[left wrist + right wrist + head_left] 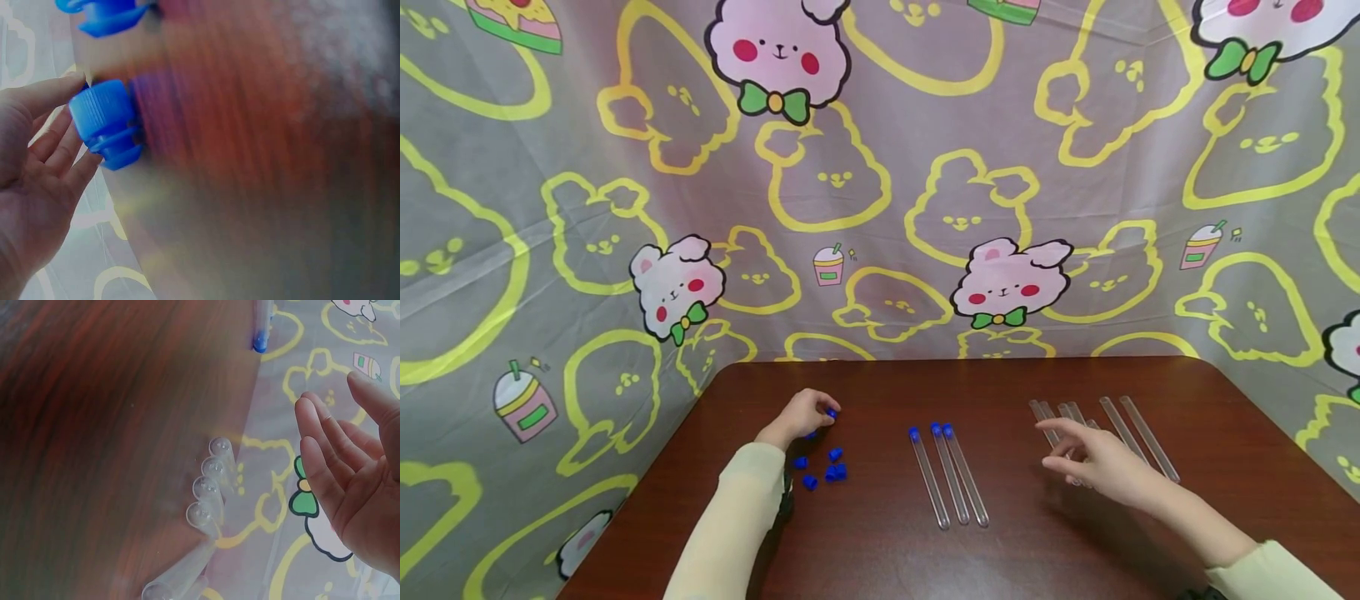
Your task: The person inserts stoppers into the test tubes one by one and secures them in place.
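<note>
At the table's left side, my left hand (805, 414) pinches a small blue cap (832, 413) at its fingertips. Several loose blue caps (836, 472) lie just in front of it; in the left wrist view one ribbed blue cap (103, 112) partly covers the fingers. My right hand (1105, 462) hovers over several clear, uncapped test tubes (1150, 437) on the right, fingers loosely spread and holding nothing. It hides part of some tubes. The right wrist view shows the rounded ends of these tubes (205, 487) apart from the palm.
Three test tubes with blue caps (951, 475) lie side by side mid-table, between the hands, capped ends away from me. The brown wooden table (880, 558) ends at a patterned cloth backdrop (895, 208) behind and at both sides.
</note>
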`<state>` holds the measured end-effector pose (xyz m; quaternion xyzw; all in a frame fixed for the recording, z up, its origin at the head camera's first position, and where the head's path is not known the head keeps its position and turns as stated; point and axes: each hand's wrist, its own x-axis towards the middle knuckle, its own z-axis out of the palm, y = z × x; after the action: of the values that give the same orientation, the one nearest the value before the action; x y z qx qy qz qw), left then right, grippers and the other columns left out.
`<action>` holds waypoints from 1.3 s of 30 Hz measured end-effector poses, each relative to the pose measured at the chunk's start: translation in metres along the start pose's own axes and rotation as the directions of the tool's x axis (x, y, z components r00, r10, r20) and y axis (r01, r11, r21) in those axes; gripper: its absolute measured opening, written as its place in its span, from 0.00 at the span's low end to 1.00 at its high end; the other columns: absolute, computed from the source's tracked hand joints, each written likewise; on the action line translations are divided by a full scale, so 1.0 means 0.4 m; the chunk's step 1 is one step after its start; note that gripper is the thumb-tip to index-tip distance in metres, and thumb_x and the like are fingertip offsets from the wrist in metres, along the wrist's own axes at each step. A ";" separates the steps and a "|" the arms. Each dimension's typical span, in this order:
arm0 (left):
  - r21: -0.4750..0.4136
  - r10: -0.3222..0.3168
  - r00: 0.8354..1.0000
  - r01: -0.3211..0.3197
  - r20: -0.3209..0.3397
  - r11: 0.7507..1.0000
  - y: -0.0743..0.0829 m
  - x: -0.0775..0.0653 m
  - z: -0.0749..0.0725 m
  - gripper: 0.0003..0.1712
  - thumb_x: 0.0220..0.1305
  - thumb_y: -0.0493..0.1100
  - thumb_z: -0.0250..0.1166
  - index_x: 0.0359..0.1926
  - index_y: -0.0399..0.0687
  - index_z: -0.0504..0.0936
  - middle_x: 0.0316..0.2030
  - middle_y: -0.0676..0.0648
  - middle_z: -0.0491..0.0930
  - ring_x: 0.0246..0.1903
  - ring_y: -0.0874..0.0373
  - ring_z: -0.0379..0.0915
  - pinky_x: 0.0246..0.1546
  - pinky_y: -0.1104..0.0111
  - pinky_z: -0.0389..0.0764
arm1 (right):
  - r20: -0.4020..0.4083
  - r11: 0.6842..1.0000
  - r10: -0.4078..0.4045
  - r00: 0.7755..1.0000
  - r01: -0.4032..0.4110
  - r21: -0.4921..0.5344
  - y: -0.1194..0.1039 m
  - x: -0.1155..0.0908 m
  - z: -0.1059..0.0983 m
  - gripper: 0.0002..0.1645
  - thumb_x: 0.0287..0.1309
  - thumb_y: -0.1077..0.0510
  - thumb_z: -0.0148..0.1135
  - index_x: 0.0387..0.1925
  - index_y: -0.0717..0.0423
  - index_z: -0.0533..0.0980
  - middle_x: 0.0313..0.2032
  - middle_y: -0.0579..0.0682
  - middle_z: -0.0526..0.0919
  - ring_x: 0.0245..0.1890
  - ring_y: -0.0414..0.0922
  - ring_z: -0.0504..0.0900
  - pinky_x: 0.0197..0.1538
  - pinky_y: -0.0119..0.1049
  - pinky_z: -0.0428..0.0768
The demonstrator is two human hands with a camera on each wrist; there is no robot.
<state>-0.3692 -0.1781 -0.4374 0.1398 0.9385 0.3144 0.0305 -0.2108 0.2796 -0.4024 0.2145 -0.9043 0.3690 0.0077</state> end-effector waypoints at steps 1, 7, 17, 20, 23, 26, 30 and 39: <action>0.005 0.009 1.000 -0.009 -0.007 1.000 -0.002 -0.001 0.000 0.10 0.57 0.30 0.69 0.41 0.42 0.86 0.34 0.48 0.80 0.30 0.56 0.74 0.29 0.65 0.79 | -0.002 1.000 0.001 1.000 -0.001 0.002 0.001 -0.001 -0.002 0.33 0.61 0.49 0.65 0.62 0.59 0.67 0.34 0.47 0.84 0.25 0.41 0.80 0.24 0.33 0.75; 0.002 0.066 0.996 -0.066 -0.053 0.998 -0.009 -0.004 -0.006 0.12 0.57 0.31 0.69 0.44 0.39 0.85 0.35 0.48 0.82 0.35 0.55 0.77 0.37 0.61 0.80 | -0.006 1.000 0.019 1.000 -0.019 0.008 0.004 -0.005 -0.009 0.34 0.62 0.50 0.65 0.63 0.61 0.66 0.34 0.47 0.84 0.25 0.40 0.78 0.24 0.33 0.75; -0.101 0.097 0.988 -0.109 -0.122 0.989 0.002 -0.033 -0.026 0.13 0.57 0.32 0.70 0.44 0.38 0.83 0.33 0.49 0.83 0.35 0.54 0.78 0.35 0.61 0.80 | -0.052 0.998 0.012 0.999 -0.015 -0.065 0.009 -0.008 -0.018 0.33 0.61 0.49 0.65 0.62 0.58 0.68 0.34 0.41 0.83 0.29 0.36 0.78 0.26 0.33 0.74; -0.131 0.107 0.984 -0.125 -0.140 0.983 0.010 -0.043 -0.027 0.12 0.57 0.33 0.70 0.44 0.38 0.83 0.35 0.49 0.83 0.38 0.52 0.78 0.39 0.59 0.79 | -0.049 0.999 0.011 0.999 -0.013 -0.053 0.013 -0.007 -0.019 0.33 0.61 0.49 0.65 0.62 0.59 0.67 0.34 0.44 0.84 0.27 0.38 0.78 0.24 0.33 0.73; -0.163 0.121 0.983 -0.143 -0.142 0.976 0.028 -0.062 -0.028 0.12 0.58 0.34 0.70 0.44 0.38 0.83 0.35 0.50 0.82 0.37 0.53 0.77 0.38 0.59 0.79 | -0.052 0.998 0.022 0.998 -0.024 -0.050 0.014 -0.006 -0.019 0.33 0.61 0.49 0.66 0.62 0.59 0.67 0.33 0.45 0.84 0.26 0.38 0.78 0.24 0.33 0.73; -0.207 0.149 0.980 -0.174 -0.133 0.963 0.048 -0.084 -0.027 0.11 0.59 0.35 0.70 0.43 0.38 0.84 0.32 0.51 0.81 0.33 0.55 0.77 0.34 0.62 0.79 | -0.064 0.998 0.026 0.998 -0.030 -0.061 0.013 -0.007 -0.018 0.33 0.60 0.50 0.66 0.62 0.59 0.68 0.32 0.45 0.83 0.24 0.38 0.77 0.23 0.33 0.72; -0.260 0.203 0.972 -0.228 -0.120 0.938 0.073 -0.109 -0.025 0.11 0.58 0.36 0.71 0.42 0.38 0.85 0.26 0.50 0.80 0.27 0.52 0.78 0.26 0.64 0.78 | -0.076 0.997 0.023 0.997 -0.028 -0.067 0.011 -0.010 -0.018 0.32 0.60 0.52 0.67 0.61 0.59 0.68 0.31 0.44 0.83 0.24 0.39 0.76 0.23 0.32 0.71; -0.267 0.264 0.955 -0.291 -0.133 0.919 0.122 -0.152 -0.015 0.10 0.57 0.36 0.72 0.41 0.41 0.86 0.27 0.49 0.81 0.27 0.54 0.76 0.27 0.69 0.78 | -0.075 0.992 0.003 0.997 -0.012 -0.126 0.030 -0.002 -0.036 0.30 0.60 0.52 0.67 0.60 0.60 0.69 0.33 0.41 0.83 0.27 0.36 0.79 0.27 0.33 0.74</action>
<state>-0.3000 -0.1614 -0.4052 0.2505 0.8547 0.4531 -0.0388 -0.2170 0.2971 -0.4001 0.1962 -0.9258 0.3188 0.0537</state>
